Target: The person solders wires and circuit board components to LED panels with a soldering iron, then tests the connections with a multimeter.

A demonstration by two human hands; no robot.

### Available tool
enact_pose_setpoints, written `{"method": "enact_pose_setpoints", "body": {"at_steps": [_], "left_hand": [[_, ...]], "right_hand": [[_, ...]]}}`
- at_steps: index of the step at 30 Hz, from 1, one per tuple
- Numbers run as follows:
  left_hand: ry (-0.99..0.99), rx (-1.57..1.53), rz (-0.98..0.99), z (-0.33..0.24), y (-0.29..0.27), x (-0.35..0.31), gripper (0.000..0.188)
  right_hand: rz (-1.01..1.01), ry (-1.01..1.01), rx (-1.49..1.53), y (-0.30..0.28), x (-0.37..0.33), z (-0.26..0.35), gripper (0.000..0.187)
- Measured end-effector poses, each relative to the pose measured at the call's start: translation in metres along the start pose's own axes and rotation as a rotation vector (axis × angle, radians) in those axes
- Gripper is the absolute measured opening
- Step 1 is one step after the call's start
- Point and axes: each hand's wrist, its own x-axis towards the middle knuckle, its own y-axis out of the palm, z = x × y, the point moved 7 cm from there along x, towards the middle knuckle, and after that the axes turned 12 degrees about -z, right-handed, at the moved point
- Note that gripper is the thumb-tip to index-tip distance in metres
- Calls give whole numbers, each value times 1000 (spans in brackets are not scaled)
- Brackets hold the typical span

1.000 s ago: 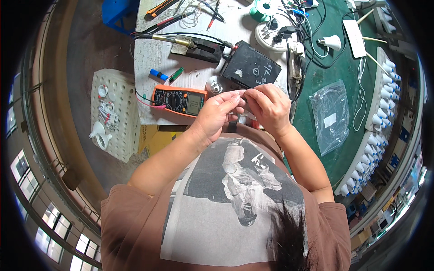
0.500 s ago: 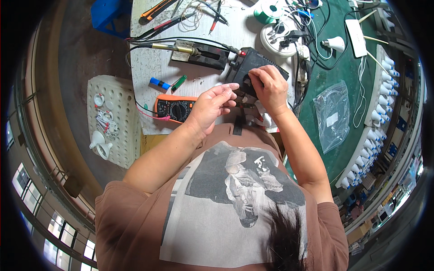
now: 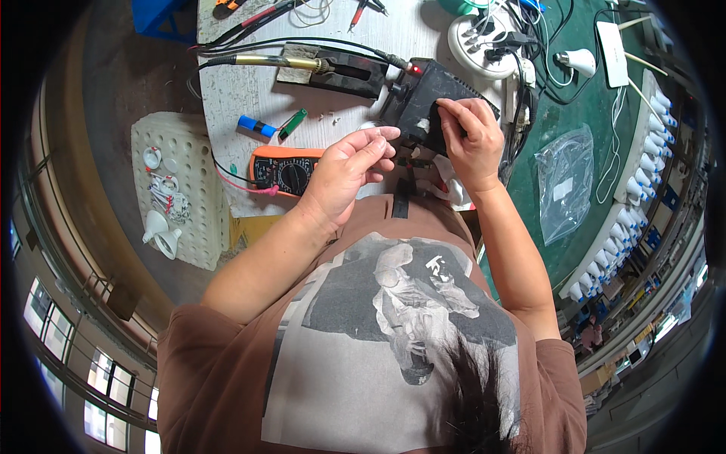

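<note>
My left hand (image 3: 342, 175) is held over the table's near edge, beside the orange multimeter (image 3: 291, 172). Its thumb and forefinger are pressed together; what they pinch, if anything, is too small to make out. To its right, my right hand (image 3: 476, 145) hovers over the black box (image 3: 429, 94) with a red light. Thumb and forefinger are pinched there too, with nothing nameable showing between them. A gap separates the two sets of fingertips. Beyond the left hand, a soldering iron (image 3: 276, 62) rests at its black holder (image 3: 354, 76).
A blue cylinder (image 3: 255, 125) and a green strip (image 3: 293, 124) lie behind the multimeter. Far right of the box are a round white power strip (image 3: 475, 53) and tangled cables. A clear bag (image 3: 566, 185) and rows of bulbs (image 3: 624, 227) are rightward; a perforated foam board (image 3: 193, 197) is left.
The view has shifted, so the table's contents sit higher in the picture. My right hand has moved right and away from the left, widening the gap between them. Both stay pinched.
</note>
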Motion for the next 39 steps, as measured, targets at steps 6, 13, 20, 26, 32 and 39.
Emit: {"method": "enact_pose_setpoints", "body": {"at_steps": [6, 13, 20, 26, 32, 39], "left_hand": [[-11, 29, 13, 1, 3, 3, 31], [4, 22, 9, 2, 3, 5, 31], [48, 54, -3, -1, 0, 5, 29], [91, 59, 7, -4, 5, 4, 29], [106, 77, 2, -6, 3, 5, 28], [2, 39, 190, -50, 52, -42, 32]], "right_hand": [[37, 148, -18, 2, 3, -6, 9], [44, 150, -37, 5, 5, -7, 6], [-26, 127, -12, -12, 1, -9, 11], [29, -114, -62, -8, 8, 2, 11], [52, -97, -52, -6, 13, 0, 11], [5, 82, 49, -21, 20, -4, 11]]}}
